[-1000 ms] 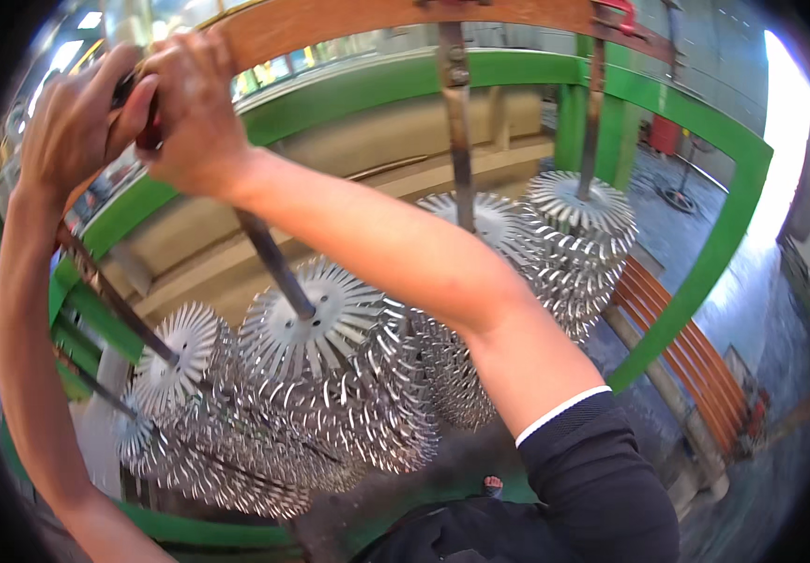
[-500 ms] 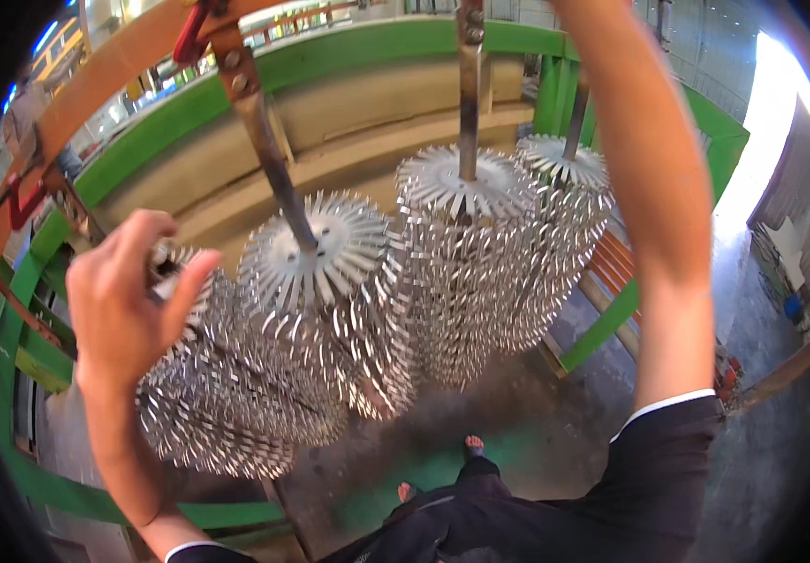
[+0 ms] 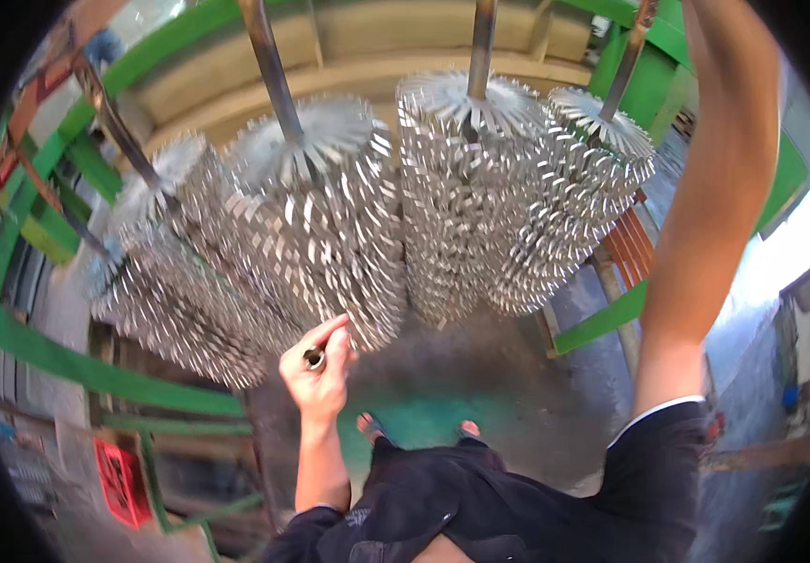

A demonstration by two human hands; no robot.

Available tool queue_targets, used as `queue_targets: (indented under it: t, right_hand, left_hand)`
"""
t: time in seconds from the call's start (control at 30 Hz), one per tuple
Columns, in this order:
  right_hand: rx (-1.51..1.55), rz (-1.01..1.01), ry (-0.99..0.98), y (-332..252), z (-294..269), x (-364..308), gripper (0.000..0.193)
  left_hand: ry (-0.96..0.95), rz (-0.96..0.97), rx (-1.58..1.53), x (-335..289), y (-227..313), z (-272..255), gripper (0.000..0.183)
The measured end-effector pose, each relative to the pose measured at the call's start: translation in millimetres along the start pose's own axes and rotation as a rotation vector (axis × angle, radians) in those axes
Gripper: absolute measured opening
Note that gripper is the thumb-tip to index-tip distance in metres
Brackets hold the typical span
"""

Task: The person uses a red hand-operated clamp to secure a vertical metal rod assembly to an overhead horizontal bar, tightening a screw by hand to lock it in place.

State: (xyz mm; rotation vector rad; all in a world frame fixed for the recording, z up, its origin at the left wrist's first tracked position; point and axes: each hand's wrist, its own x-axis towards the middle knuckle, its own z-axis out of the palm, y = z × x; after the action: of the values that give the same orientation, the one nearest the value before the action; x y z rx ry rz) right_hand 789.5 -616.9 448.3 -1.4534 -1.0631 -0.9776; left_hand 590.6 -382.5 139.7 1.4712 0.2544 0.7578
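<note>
The left hand [image 3: 316, 371] is up in front of the person, and its fingers [image 3: 330, 330] are closed around a small dark round piece [image 3: 314, 357], pinching it between thumb and fingertips. The little piece sits right in the fingers, just below the bottom of a big shiny bunch of metal parts [image 3: 330, 225]. That bunch hangs on a thin metal rod [image 3: 269, 66] and looks like a fat brush made of many small silver bits sticking out all around. To the left of the fingers hangs another such bunch [image 3: 180, 281], tilted. Up and to the right of the fingers hang two more bunches [image 3: 466, 188], close together, each on its own rod. All of them hang inside a green metal frame [image 3: 58, 357] that goes around them. The right arm [image 3: 705, 225] reaches straight up, far to the right of the fingers, and the right hand is out of the picture, so it cannot be told whether it is open or closed. Below the fingers are the person's dark clothes [image 3: 480, 507] and the tips of two shoes [image 3: 372, 429] on a grey and green floor [image 3: 480, 375]. Low down to the left of the fingers stands a red crate [image 3: 123, 483]; what is in it cannot be seen.
</note>
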Motion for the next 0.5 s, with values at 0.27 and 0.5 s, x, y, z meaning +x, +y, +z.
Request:
queue_targets:
  t: [0.27,0.5]
  right_hand:
    - [0.771,1.202,-0.113,-14,-55,-352,0.055]
    - [0.791,1.383,-0.122,-34,-89,-430,0.061]
  left_hand:
    - [-0.335,-0.430,-0.390,-122,-22,116,0.054]
    - [-0.137,-0.525,-0.303,-162,-46,126,0.023]
